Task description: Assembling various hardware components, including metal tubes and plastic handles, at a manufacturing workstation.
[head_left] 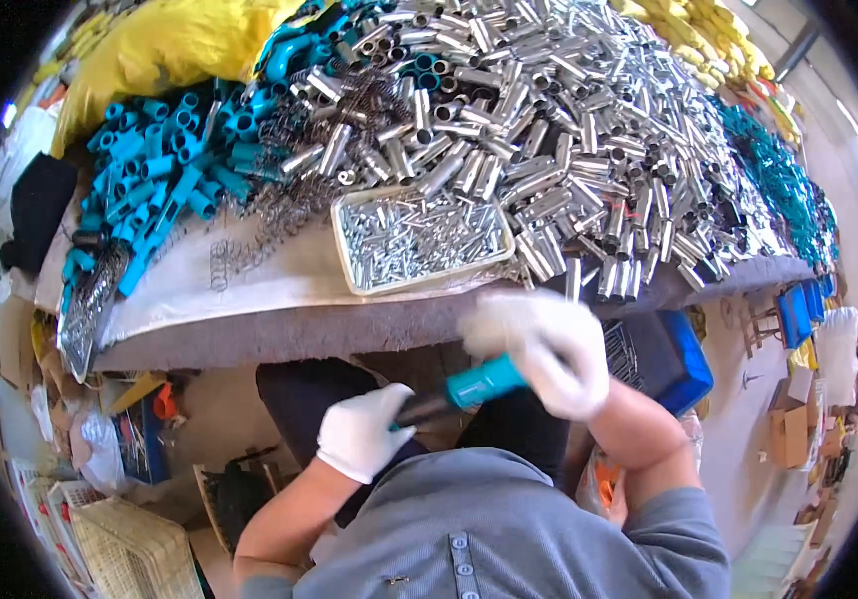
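Observation:
My left hand (361, 431), in a white glove, is closed round the dark end of a teal and black cylinder (487, 381) held above my lap. At the cylinder's far teal end is my right hand (549, 349), also gloved in white. It is smeared by motion, so I cannot tell whether its fingers grip anything. Beyond the hands on the table stands a white tray (357, 285) full of small metal pins. Shiny metal tubes (589, 190) are heaped behind and right of it. Teal tubes (154, 165) lie in a pile at the left.
Thin dark springs (269, 225) lie tangled between the teal tubes and the tray. The table's padded front edge (279, 337) runs just past my knees. A blue bin (684, 359) with metal parts stands at the right, below the edge. A yellow sack (169, 55) sits far left.

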`<state>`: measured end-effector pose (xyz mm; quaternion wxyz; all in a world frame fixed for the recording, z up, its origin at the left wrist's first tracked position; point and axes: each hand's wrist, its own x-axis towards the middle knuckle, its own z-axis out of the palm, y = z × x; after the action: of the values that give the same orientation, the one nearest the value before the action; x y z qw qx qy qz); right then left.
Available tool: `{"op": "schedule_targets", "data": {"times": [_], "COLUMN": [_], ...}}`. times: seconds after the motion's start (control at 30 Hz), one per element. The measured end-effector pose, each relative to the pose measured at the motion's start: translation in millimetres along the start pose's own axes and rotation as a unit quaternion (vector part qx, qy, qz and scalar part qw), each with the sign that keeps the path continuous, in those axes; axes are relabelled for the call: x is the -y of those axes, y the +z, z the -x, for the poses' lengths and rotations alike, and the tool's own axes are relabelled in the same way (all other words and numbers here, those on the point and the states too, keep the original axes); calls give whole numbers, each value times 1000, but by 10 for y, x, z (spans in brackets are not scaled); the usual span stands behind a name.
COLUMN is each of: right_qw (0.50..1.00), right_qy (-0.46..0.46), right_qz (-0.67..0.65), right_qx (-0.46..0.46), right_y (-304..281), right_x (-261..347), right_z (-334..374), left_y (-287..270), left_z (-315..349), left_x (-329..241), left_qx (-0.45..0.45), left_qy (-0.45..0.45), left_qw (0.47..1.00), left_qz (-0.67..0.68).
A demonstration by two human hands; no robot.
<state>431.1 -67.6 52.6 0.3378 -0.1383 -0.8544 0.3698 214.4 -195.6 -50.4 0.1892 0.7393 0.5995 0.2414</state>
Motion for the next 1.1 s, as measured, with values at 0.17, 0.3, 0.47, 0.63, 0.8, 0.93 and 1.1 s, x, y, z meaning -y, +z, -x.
{"op": "schedule_targets", "data": {"times": [0.17,0.3,0.47,0.63,0.8,0.93,1.1], "right_qw": [975,994,976,992,998,982,999], "right_qy": [196,-34,85,106,-12,185,-7], "right_qz": [-104,107,-198,66,-50,-13,-15], "right_qx": [-9,-1,18,-16,41,-25,35], "right_y": [-1,-36,-42,-148,-123,-277,-163], "right_x": [-262,157,-236,-276,176,-276,111], "right_z": [63,-207,14,-223,-64,-200,-60], "left_y": [-203,-62,-185,-66,-75,-61,-138], "left_z": [-39,-22,-89,-62,-184,-109,-238], "left_x": [-71,-97,-18,-274,-70,-316,-123], "left_qx": [-107,-17,-90,10,-84,-7,-86], "left_qy": [-137,-77,-183,-21,-142,-22,-128], "left_qw": [980,995,970,996,982,999,986], "left_qz": [98,62,131,87,92,33,66]}}
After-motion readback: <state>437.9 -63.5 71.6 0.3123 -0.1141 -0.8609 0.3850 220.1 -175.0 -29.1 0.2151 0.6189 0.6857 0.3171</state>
